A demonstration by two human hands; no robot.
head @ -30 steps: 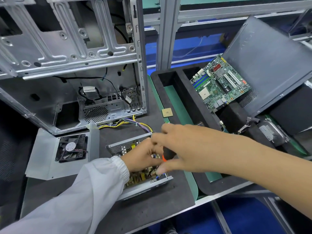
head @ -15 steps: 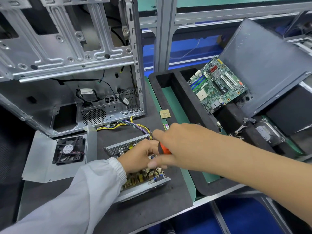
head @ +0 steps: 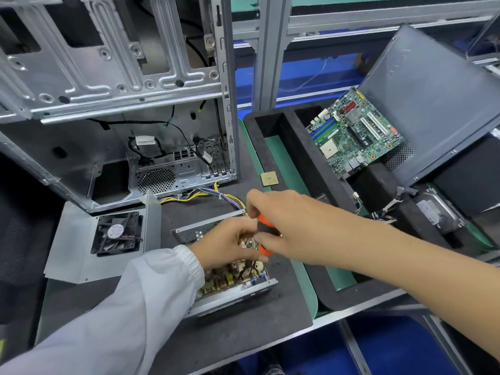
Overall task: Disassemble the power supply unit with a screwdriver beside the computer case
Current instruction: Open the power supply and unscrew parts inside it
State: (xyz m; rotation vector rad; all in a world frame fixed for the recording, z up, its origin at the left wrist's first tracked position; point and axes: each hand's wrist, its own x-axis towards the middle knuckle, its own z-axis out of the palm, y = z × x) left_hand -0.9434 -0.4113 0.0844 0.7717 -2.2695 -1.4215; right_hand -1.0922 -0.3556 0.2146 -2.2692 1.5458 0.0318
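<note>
Dark foam mat (head: 230, 328) on the workbench, with the opened power supply (head: 232, 282) lying on it just in front of the stripped computer case (head: 113, 85). Right hand (head: 286, 228) comes in from the right on a bare arm, fingers curled around an orange and black screwdriver (head: 263, 234) over the supply. Can't see the tip at all, it's buried between the two hands. Left hand (head: 224, 246), white sleeve (head: 130, 307) behind it, sits on top of the supply's circuit board with fingers bent; whether it's gripping anything I can't tell. Both hands cover most of the board, so only the near edge shows. Yellow and purple wires (head: 205, 194) run from the supply toward the case. Left of it, a fan (head: 117, 236) on a metal cover. A small chip (head: 269, 178) lies near the green tray (head: 281, 155), and a motherboard (head: 354, 133) leans further right.
</note>
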